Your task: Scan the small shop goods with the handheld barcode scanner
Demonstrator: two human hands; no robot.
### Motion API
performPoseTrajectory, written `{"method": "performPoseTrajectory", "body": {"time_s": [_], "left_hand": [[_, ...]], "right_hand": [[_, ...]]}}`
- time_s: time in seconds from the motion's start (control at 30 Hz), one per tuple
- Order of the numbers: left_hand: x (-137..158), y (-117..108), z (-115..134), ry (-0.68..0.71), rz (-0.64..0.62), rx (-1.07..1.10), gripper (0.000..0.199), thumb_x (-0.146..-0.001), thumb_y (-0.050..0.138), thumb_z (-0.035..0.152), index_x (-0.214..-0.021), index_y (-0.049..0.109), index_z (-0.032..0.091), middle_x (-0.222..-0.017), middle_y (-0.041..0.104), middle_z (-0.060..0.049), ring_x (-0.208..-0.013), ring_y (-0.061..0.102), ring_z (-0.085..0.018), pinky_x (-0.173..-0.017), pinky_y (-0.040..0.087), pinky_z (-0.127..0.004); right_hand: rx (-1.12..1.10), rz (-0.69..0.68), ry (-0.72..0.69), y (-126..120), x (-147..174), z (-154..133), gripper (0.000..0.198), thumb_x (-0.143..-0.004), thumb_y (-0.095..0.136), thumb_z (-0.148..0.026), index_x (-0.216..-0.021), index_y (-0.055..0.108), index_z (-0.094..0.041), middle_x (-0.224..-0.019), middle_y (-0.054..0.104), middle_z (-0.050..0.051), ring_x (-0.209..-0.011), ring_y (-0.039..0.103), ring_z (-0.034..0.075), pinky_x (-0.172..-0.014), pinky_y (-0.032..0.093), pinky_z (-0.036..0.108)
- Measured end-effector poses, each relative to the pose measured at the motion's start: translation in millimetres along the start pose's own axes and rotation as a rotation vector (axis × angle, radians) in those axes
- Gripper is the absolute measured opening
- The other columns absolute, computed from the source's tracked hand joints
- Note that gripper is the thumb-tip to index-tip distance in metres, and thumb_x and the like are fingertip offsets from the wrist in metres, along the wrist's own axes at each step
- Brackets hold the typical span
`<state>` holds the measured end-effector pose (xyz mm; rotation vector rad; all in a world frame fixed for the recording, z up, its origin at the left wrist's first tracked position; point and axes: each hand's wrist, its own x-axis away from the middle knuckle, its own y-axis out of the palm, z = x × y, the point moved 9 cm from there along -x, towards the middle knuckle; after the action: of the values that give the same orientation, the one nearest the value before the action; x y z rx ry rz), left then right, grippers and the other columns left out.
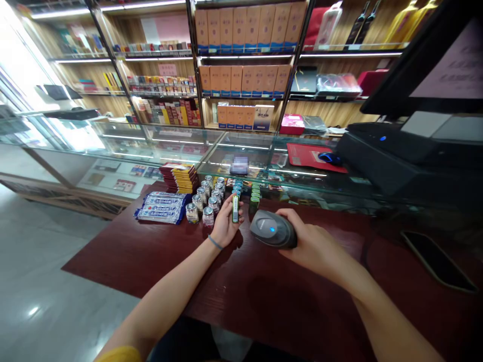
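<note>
My left hand is closed around a small, narrow green pack, its pale printed label facing up. To the right, my right hand grips a dark grey barcode scanner with a blue light on top. The scanner head points toward the pack, with a gap between them. Just behind the hands stand a row of green packs and some blue ones. Rows of small lidded jars stand beside my left hand. What my left fingers cover of the pack is hidden.
Blue-white packets and stacked yellow and red boxes lie on the dark red wooden counter. A phone lies at the right. Behind are a glass display case, a mouse on a red mat and a black checkout machine.
</note>
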<state>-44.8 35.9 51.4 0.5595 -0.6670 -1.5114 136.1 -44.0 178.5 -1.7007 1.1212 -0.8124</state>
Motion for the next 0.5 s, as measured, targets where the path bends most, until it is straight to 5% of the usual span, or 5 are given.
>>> {"method": "performPoseTrajectory", "body": {"time_s": [0.23,0.5], "left_hand": [[-4.5,-7.2,-4.4,-0.014,0.000,0.033,0.037,-0.093,0.062,0.031,-0.130,0.059,0.029,-0.101,0.068,-0.004,-0.073,0.058,-0.011,-0.060,0.046,-0.022],[2.5,1.4,0.8,-0.024,0.016,0.090,0.044,-0.090,0.068,0.028,-0.132,0.057,0.027,-0.097,0.066,-0.003,-0.068,0.058,-0.010,-0.056,0.045,-0.020]], "right_hand": [[0.110,-0.007,-0.036,0.2,6.8,-5.0,0.022,-0.081,0.066,-0.036,-0.097,0.055,-0.027,-0.087,0.078,0.004,-0.082,0.075,0.035,-0.058,0.034,0.030],[0.065,0.015,-0.033,-5.7,9.5,-3.8,0.029,-0.080,0.067,-0.031,-0.106,0.054,-0.029,-0.088,0.078,0.001,-0.084,0.075,0.032,-0.059,0.038,0.029]]}}
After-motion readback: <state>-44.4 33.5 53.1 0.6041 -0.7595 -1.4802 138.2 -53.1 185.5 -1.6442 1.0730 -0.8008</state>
